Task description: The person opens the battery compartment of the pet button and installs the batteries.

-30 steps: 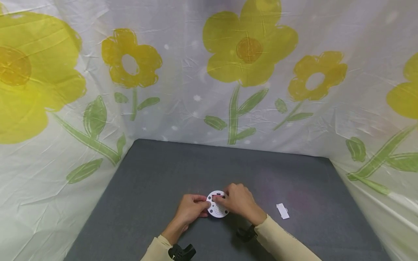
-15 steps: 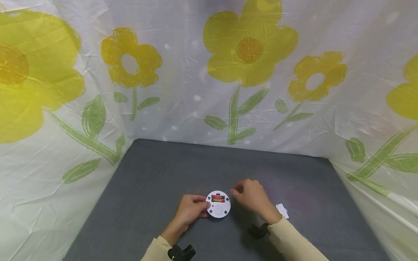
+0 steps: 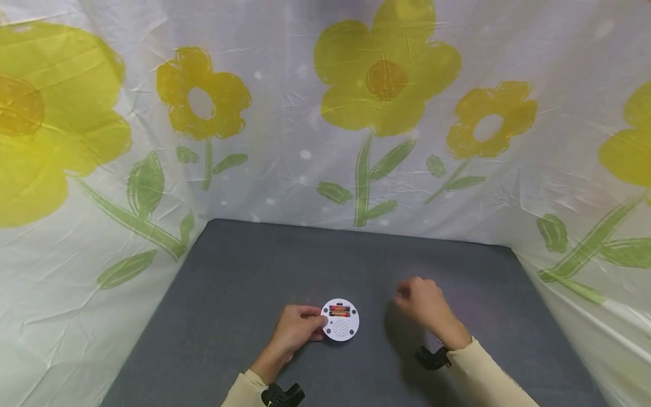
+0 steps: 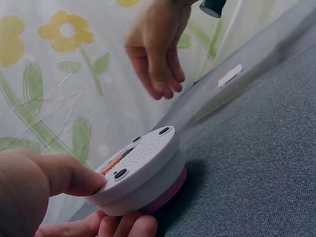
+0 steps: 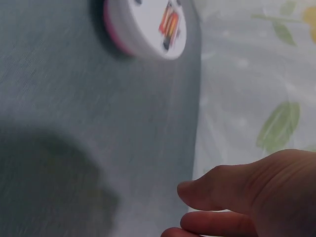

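The left hand [image 3: 299,328] pinches the round white device [image 3: 342,328], two batteries [image 3: 339,311] apparently seated, its cover [image 4: 230,75] still off on the bench [image 3: 254,271] near the empty, loosely relaxed right hand [image 3: 423,305].

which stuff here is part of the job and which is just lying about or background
Part of the job:
round white device, pinched by the left hand
two batteries set in it
flat white piece, probably its battery cover

Background:
grey table
flowered curtain
black wrist-worn devices
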A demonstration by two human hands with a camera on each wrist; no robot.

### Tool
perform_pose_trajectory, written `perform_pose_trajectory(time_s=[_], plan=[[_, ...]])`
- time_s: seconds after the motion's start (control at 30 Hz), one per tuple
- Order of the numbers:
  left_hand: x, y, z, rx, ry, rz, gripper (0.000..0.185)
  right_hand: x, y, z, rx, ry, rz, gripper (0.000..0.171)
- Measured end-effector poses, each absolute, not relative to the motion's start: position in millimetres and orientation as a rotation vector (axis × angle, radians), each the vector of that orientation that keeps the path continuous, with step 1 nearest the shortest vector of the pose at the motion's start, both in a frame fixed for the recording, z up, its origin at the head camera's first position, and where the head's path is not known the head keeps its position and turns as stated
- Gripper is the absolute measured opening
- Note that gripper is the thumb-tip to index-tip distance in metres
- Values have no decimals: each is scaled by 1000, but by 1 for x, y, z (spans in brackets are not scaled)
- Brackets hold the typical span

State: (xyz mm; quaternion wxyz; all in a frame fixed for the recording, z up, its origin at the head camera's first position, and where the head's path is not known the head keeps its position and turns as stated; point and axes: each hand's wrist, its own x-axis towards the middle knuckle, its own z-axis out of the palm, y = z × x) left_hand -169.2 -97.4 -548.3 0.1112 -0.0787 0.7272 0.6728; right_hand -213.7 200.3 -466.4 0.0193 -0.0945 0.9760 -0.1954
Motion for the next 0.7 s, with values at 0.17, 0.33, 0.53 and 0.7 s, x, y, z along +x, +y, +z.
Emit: perform_pose_trajectory(time_s=[0.17, 0.33, 0.53, 0.7], plan=[[-169, -97, -548, -231, 2126, 1985, 33, -208, 224, -469, -257, 3049, -566, 25], [-170, -98, -549, -231, 2127, 1991, 33, -201, 244, -475, -218, 3070, -487, 26], [-169, -97, -549, -228, 2129, 1990, 32, -194, 261, -487, -142, 3095, -376, 19], [-169, -97, -549, -232, 2129, 1985, 32, -188, 270, -494, -31, 3095, -335, 40]])
